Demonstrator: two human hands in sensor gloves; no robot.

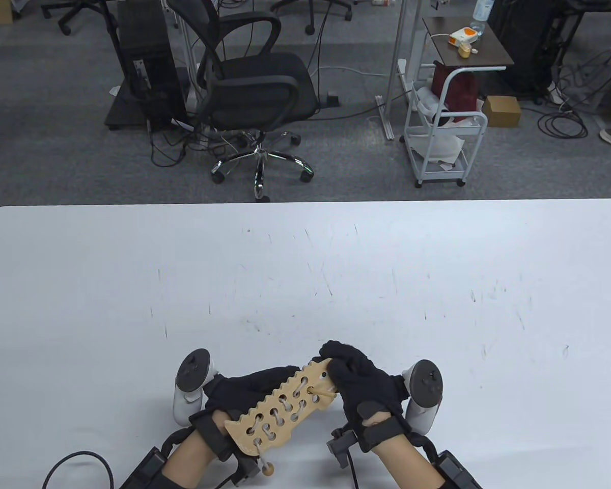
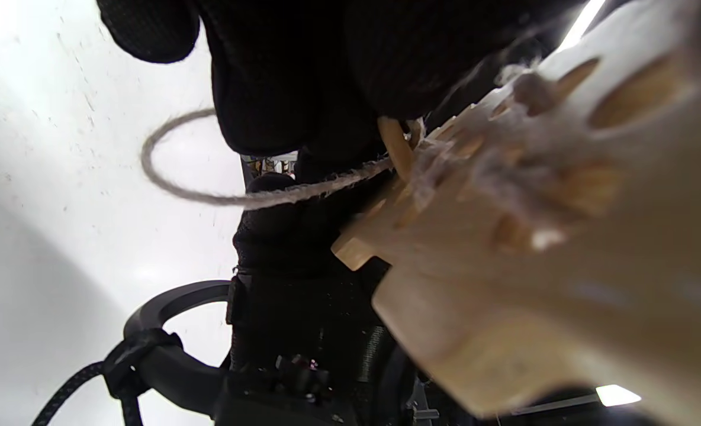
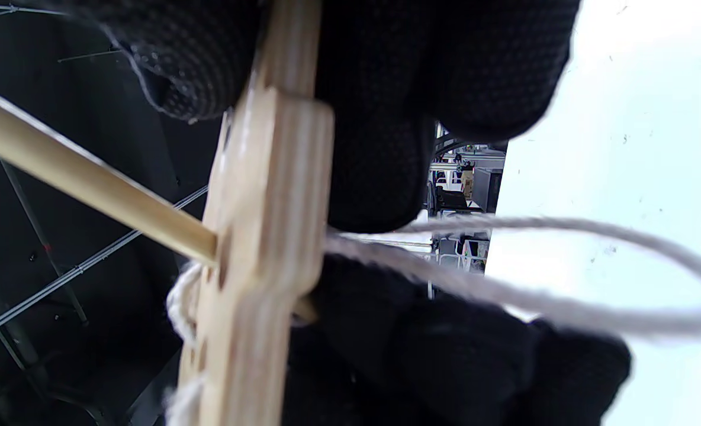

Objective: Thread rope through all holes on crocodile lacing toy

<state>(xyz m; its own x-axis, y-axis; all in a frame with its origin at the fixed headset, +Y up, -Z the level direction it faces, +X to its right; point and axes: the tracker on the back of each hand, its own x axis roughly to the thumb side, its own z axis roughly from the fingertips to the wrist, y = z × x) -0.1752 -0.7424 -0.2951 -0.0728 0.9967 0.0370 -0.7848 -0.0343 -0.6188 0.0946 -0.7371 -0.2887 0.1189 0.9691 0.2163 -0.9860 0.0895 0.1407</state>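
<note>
1. Table view: the crocodile lacing toy (image 1: 285, 407) is held up over the near edge of the bench (image 1: 305, 285), at about its middle; the left hand (image 1: 244, 395) grips the toy from behind and beneath near its tail end, fingers curled round it; the right hand (image 1: 359, 384) is curled over the far end, pinching it; rope (image 1: 288, 405) already runs between most holes, and a wooden needle (image 1: 322, 391) pokes out of a hole near the right hand; a small wooden bead (image 1: 268, 468) hangs below the near end; I judge the lacing well along, with one of the last holes in hand.

2. Left wrist view: the toy (image 2: 563, 248) fills the right side, blurred; a loop of rope (image 2: 208, 195) stands slack over the bench; dark glove (image 2: 303, 89) hides where the rope goes.

3. Right wrist view: the toy's board (image 3: 267, 236) is seen edge-on; the needle (image 3: 90, 177) sticks out on one side, the slack rope loop (image 3: 563, 307) on the other; the next move, as I judge, calls for taking the needle and drawing it clear until the loop pulls snug; how many holes remain unthreaded under the right hand cannot be told.
</note>
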